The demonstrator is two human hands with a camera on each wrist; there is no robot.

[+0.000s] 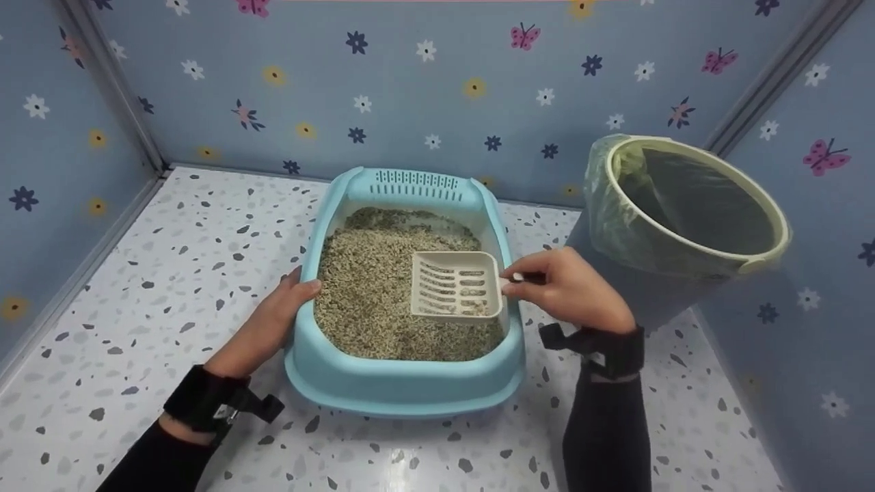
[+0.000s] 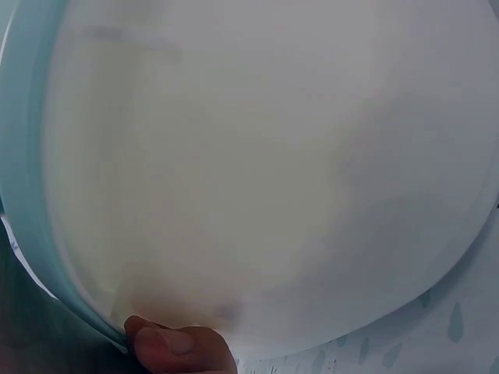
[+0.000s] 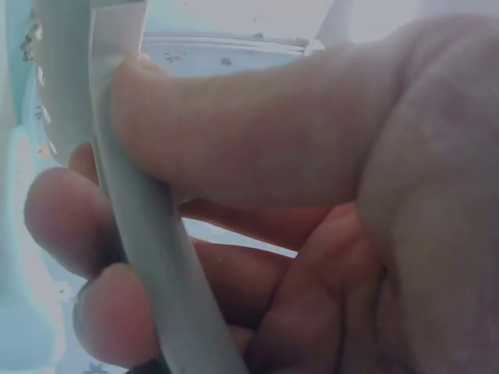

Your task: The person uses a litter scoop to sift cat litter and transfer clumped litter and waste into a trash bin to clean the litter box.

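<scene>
A light-blue litter box [image 1: 403, 386] filled with grainy litter [image 1: 369, 294] sits on the floor in the head view. My left hand [image 1: 277, 318] grips its left rim, thumb over the edge and the other fingers mostly hidden outside. In the left wrist view a fingertip [image 2: 183, 349] shows at the edge of a pale, blurred surface. My right hand [image 1: 574, 290] holds the handle of a cream slotted litter scoop [image 1: 454, 316] between thumb and fingers. The scoop's head is over the right part of the litter. Through its slots litter shows; a few bits appear near its lower right.
Right of the box stands a waste bin [image 1: 615, 266] lined with a yellowish bag [image 1: 615, 219], behind my right hand. Flower-patterned wall panels [image 1: 410, 82] enclose the back and both sides. The floor [image 1: 205, 260] is white with grey speckles.
</scene>
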